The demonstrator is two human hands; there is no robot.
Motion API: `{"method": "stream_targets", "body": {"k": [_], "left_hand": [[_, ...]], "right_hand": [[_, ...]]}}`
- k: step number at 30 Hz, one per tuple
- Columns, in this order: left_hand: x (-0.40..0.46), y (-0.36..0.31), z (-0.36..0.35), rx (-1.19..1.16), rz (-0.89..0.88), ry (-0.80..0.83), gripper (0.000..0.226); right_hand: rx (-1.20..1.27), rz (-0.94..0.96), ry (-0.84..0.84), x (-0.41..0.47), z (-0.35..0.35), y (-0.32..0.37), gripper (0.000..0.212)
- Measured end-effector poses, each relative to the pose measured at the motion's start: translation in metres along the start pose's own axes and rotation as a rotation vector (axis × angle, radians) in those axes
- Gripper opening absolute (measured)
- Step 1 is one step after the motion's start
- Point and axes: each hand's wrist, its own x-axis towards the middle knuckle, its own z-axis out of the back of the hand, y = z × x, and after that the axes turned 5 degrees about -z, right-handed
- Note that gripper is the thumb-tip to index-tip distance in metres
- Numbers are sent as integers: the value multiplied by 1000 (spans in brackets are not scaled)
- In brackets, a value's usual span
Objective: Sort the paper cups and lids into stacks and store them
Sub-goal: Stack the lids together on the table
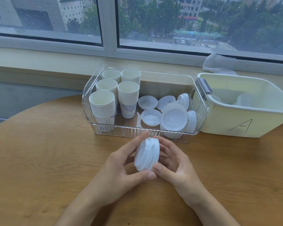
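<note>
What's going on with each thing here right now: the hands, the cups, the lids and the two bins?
Left hand: grips the lid stack.
Right hand: grips the lid stack too.
Lid stack: held on edge above the table.
Cup stacks: upright, in the clear bin's left side.
Loose lids: unsorted, in its right side.
Clear bin: open.
Cream bin: open, marked A.

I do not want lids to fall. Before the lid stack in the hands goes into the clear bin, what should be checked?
1. Both hands hold the lid stack: ok, left hand and right hand grip it from both sides.
2. Stack is even: not ok, the lids look a little skewed.
3. Free floor in the clear bin: cannot tell, loose lids cover the right half.
4. Cup stacks upright: ok.
5. Cream bin empty of lids: not ok, some remain.
</note>
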Motion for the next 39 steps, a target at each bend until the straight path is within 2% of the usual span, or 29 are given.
{"method": "stream_targets", "body": {"k": [5, 12, 18, 21, 23, 25, 27, 31, 34, 39], "left_hand": [[-1, 5, -14, 202, -66, 44, 103], [1, 8, -26, 214, -51, 32, 93], [0, 11, -23, 210, -32, 25, 85], [-1, 12, -13, 125, -11, 56, 79], [0, 11, -8, 77, -11, 75, 74], [0, 9, -3, 85, -17, 53, 69], [1, 7, 1, 92, -9, 17, 64], [2, 5, 6, 118, -24, -49, 56], [1, 1, 10, 40, -47, -145, 49], [1, -5, 7, -131, -40, -162, 39]], "right_hand": [[9, -8, -50, 0, -3, -4, 71], [54, 3, -88, 1, -7, -4, 57], [-6, 12, -156, 5, -8, -10, 72], [-56, 70, -188, 4, -9, -6, 50], [-146, 120, -278, 3, -6, -3, 36], [-240, 166, -371, 1, 0, -2, 29], [-253, 218, -395, 0, 3, -1, 25], [-170, 218, -360, -1, 1, 1, 32], [-79, 200, -297, -2, -1, 3, 30], [32, 152, -230, -1, 0, 8, 58]]}}
